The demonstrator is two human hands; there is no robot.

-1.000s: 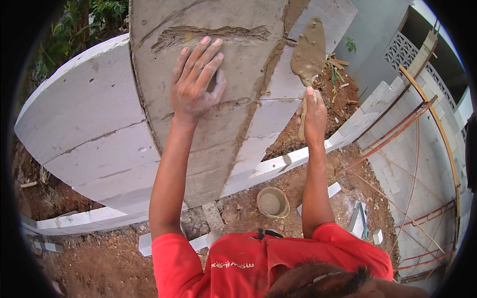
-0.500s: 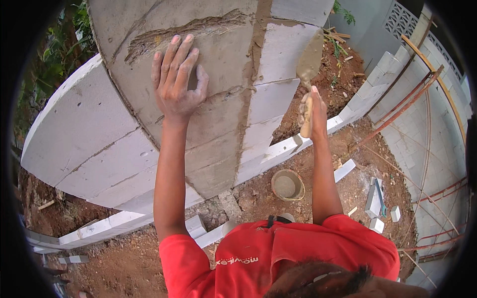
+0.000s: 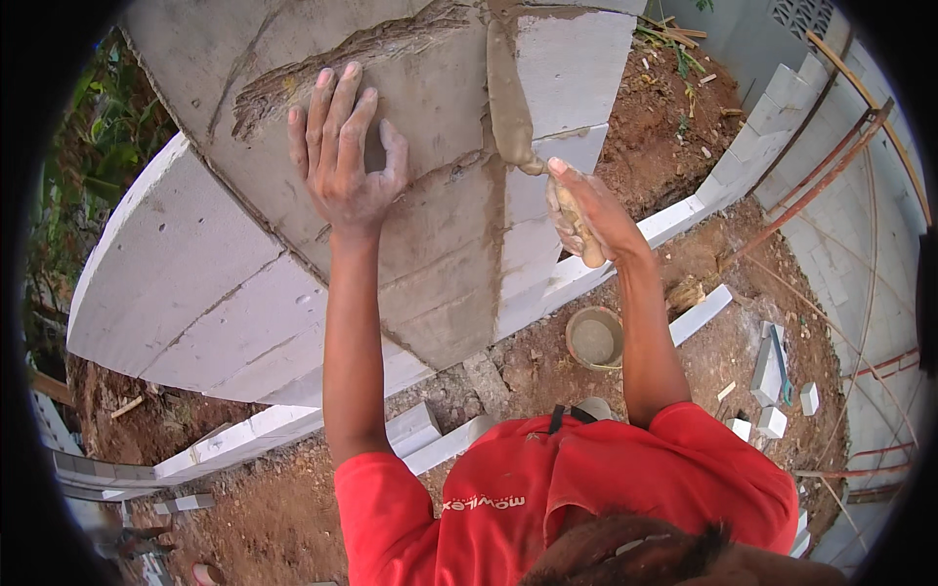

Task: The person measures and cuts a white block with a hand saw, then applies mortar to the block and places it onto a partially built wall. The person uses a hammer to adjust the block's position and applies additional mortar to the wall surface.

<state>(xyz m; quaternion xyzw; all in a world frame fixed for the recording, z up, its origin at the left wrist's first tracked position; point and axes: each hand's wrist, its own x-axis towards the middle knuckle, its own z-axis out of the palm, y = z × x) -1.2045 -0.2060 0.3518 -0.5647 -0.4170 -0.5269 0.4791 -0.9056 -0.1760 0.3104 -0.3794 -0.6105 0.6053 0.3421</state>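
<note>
My left hand [image 3: 344, 181] lies flat with its fingers stretched on a grey concrete column [image 3: 430, 225], just below a rough gouge [image 3: 352, 63] in its surface. In my right hand [image 3: 604, 217] is a trowel [image 3: 583, 232], gripped by its wooden handle. Its mortar-coated blade [image 3: 510, 107] rests along the joint where the column meets the white block wall [image 3: 567, 78]. Mortar smears run down this joint. White blocks [image 3: 205, 273] also stand on the column's left side.
A bucket [image 3: 570, 344] with grey mortar stands on the soil below my right arm. A blue-handled saw [image 3: 785, 386] leans over a white block [image 3: 765, 373]. Red metal bars [image 3: 831, 190] rise at the right. A low white block row [image 3: 249, 430] crosses behind my left arm.
My right hand has swung the trowel left, from the white blocks' outer edge onto the column joint. My left hand stays spread on the column. The view has shifted slightly.
</note>
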